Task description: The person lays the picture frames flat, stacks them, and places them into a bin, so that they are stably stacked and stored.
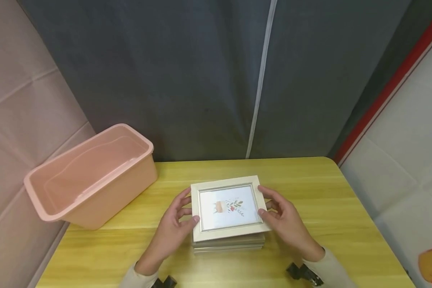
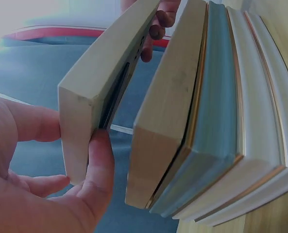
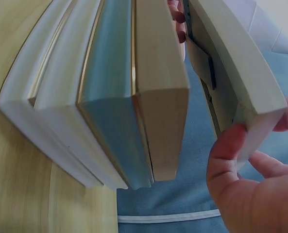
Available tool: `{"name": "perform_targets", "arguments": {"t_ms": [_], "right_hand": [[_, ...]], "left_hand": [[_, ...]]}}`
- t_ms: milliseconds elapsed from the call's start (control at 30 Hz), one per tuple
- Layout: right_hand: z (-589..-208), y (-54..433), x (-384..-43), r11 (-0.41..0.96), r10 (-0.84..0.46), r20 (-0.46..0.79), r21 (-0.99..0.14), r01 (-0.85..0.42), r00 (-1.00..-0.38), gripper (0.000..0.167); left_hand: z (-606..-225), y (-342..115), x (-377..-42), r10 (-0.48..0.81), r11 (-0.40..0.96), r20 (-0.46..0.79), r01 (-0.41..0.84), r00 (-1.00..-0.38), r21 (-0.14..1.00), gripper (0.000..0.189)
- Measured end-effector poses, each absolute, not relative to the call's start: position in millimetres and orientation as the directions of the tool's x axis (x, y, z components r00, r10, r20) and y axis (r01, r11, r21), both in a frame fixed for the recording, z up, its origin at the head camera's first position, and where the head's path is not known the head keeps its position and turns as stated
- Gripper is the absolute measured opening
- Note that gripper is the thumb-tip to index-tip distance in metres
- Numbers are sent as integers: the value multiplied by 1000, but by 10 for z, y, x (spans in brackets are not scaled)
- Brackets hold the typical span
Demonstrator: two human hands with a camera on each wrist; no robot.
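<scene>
Left grip (image 1: pixel 173 229) and right grip (image 1: pixel 287 221) pinch opposite ends of 1 cream picture frame (image 1: pixel 228 209), both clamped on its border. It is held tilted just above the frame stack (image 1: pixel 229 243), apart from it, its floral print (image 1: pixel 234 206) facing up. That stack counts 4 frames: a wood-toned frame (image 2: pixel 168 92) uppermost, then a blue frame (image 2: pixel 217 87), then 2 white frames (image 2: pixel 255 92). Below the stack is the yellow bench (image 1: pixel 302 192); left of the stack, farther back, stands a pink bin (image 1: pixel 120 193).

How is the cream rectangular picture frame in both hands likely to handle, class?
The cream frame is probably stiff, spanning flat between the left hand and right hand. Its flat sides and square corners make rolling unlikely.
</scene>
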State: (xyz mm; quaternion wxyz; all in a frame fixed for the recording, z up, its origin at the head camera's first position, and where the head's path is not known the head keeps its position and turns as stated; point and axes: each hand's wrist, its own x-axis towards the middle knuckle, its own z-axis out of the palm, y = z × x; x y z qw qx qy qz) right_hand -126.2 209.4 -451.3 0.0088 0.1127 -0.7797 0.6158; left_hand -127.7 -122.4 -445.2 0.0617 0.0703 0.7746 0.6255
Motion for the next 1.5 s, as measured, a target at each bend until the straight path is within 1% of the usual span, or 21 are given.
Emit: {"name": "perform_targets", "arguments": {"t_ms": [167, 467, 767, 967, 1033, 1200, 1333, 1500], "right_hand": [[-4534, 2107, -1241, 222, -178, 130, -960, -168, -976, 62], [-4554, 2094, -1203, 302, -184, 114, -939, -166, -976, 64], [-4587, 2088, -1207, 355, -192, 68, -925, -134, -979, 65], [-4574, 2098, -1199, 375, -173, 45, -921, -108, -984, 67], [-4569, 2107, -1193, 380, -172, 36, -920, -100, -984, 68], [-4602, 2129, -1178, 419, -194, 50, -899, -129, -980, 68], [-4642, 2146, -1180, 447, -228, 62, -880, -161, -972, 69], [-4669, 2161, -1202, 435, -256, 65, -883, -175, -964, 70]], "left_hand": [[-4470, -1233, -1290, 159, 239, -24, 15, -987, 971, 78], [-4516, -1232, -1307, 134, 254, 0, 35, -991, 967, 69], [-4573, -1250, -1320, 102, 300, -30, 3, -994, 954, 68], [-4607, -1246, -1324, 109, 288, -4, 27, -994, 957, 68], [-4617, -1237, -1324, 105, 306, 7, 39, -994, 951, 69], [-4622, -1229, -1327, 84, 372, 33, 62, -996, 926, 68], [-4622, -1231, -1337, 75, 380, 40, 66, -996, 923, 65], [-4653, -1243, -1344, 67, 363, 20, 44, -998, 931, 63]]}}
